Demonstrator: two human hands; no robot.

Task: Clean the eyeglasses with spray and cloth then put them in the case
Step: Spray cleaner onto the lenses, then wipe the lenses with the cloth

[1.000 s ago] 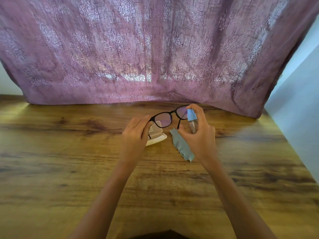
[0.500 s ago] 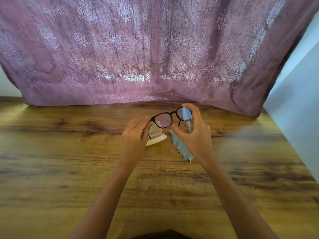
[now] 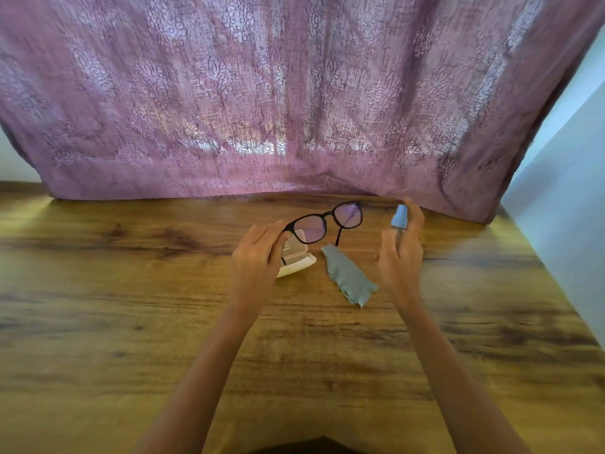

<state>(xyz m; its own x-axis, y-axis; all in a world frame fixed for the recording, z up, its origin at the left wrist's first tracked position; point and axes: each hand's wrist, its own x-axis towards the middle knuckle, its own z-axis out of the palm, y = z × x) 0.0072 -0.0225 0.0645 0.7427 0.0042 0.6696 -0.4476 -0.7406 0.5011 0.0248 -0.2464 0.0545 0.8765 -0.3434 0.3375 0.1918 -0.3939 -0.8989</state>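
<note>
My left hand pinches the left end of the black-framed eyeglasses and holds them above the table, lenses facing me. My right hand grips a small clear spray bottle with a light blue cap, index finger on top, a short gap to the right of the glasses. A white eyeglass case lies open on the table, partly hidden behind my left hand. The grey cleaning cloth lies flat between my hands.
A wooden table spreads in all directions. A mauve patterned curtain hangs along its far edge. A pale wall borders the table on the right.
My right hand has pulled the spray bottle away to the right of the glasses, uncovering the cloth. My left hand and the glasses have hardly moved.
</note>
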